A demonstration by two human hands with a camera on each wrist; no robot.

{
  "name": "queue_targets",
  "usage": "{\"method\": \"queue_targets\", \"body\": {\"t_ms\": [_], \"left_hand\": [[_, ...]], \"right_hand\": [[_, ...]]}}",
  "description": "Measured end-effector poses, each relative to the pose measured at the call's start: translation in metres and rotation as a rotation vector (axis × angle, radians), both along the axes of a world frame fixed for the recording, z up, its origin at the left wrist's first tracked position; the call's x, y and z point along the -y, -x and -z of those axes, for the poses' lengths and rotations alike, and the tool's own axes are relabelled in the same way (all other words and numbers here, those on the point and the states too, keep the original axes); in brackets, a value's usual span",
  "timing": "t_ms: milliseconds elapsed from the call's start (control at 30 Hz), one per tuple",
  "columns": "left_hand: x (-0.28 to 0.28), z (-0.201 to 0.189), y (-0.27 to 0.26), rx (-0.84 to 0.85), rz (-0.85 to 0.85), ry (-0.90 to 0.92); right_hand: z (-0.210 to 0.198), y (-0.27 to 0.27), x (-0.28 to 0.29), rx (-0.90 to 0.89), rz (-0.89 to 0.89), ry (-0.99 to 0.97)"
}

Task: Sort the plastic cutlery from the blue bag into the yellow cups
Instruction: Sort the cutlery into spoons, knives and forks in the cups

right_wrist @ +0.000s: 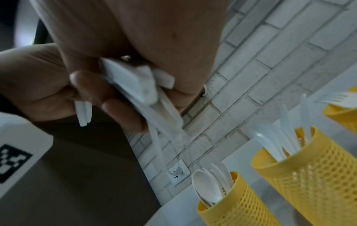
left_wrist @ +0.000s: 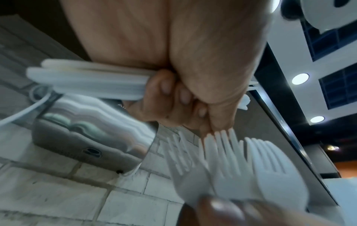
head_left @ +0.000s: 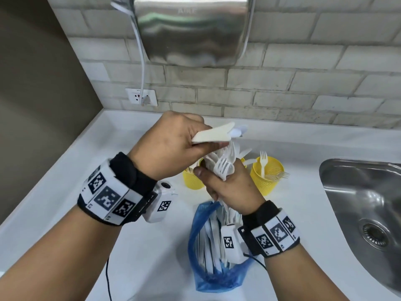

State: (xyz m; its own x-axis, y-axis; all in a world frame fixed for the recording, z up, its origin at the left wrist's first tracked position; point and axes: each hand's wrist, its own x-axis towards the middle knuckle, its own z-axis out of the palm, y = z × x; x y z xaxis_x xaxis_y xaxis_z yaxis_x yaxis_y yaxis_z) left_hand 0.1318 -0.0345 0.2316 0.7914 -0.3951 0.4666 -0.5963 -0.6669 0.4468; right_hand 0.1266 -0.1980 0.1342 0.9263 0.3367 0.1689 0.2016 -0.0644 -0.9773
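Observation:
Above the counter, my left hand (head_left: 178, 142) grips a flat stack of white plastic pieces (head_left: 213, 134); its fingers curl round them in the left wrist view (left_wrist: 86, 81). Just below it, my right hand (head_left: 227, 187) grips a bundle of white forks (head_left: 223, 168), tines up, over the blue bag (head_left: 208, 276). The bag lies on the counter with more white cutlery inside. Three yellow mesh cups stand behind the hands: one with spoons (right_wrist: 241, 206), one with knives (right_wrist: 309, 168), and one with forks (head_left: 267, 177). My hands partly hide the left cup (head_left: 192, 180) in the head view.
A steel sink (head_left: 364, 205) is sunk into the white counter (head_left: 97, 181) on the right. A steel hand dryer (head_left: 191, 29) hangs on the brick wall, its cord running to a socket (head_left: 141, 97). A dark wall closes the left side.

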Motion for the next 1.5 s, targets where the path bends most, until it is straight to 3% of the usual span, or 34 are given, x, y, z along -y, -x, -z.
{"method": "queue_targets", "body": {"t_ms": [67,100,200,300,400,467,600,733,867,1000,1133,1367,1500], "left_hand": [[-0.002,0.006,-0.002,-0.032,-0.063,0.048],[-0.006,0.011,-0.004,-0.124,-0.126,0.168],[-0.01,0.034,-0.005,-0.546,-0.234,0.76],[0.006,0.07,0.002,-0.978,-0.273,1.006],[0.025,0.09,0.01,-1.269,-0.146,1.131],[0.036,0.09,0.007,-1.329,-0.025,1.247],[0.047,0.086,-0.002,-1.333,0.082,1.403],[0.053,0.094,-0.007,-1.339,0.108,1.437],[0.069,0.105,-0.008,-1.272,-0.008,1.266],[0.073,0.113,-0.011,-1.271,-0.095,1.068],[0.07,0.114,-0.027,-0.965,-0.278,0.861],[0.079,0.111,-0.08,-0.807,-0.227,1.135],[0.095,0.123,-0.107,-0.717,-0.132,1.108]], "right_hand": [[0.002,-0.002,0.0,-0.043,0.085,-0.067],[-0.001,-0.004,0.002,-0.048,0.137,-0.11],[-0.014,-0.008,0.009,0.085,0.278,-0.192],[-0.028,-0.007,0.009,0.213,0.34,-0.329],[-0.03,-0.003,0.002,0.312,0.387,-0.361],[-0.024,-0.002,-0.001,0.318,0.397,-0.282],[-0.006,-0.003,0.002,0.308,0.413,-0.212],[0.004,-0.001,0.007,0.253,0.466,-0.263],[0.007,-0.008,0.013,0.166,0.474,-0.277],[0.008,-0.034,0.032,-0.009,0.604,-0.332],[0.017,-0.063,0.075,-0.138,0.705,-0.471],[0.02,-0.09,0.142,-0.123,0.781,-0.671],[0.021,-0.1,0.157,-0.083,0.829,-0.659]]}}
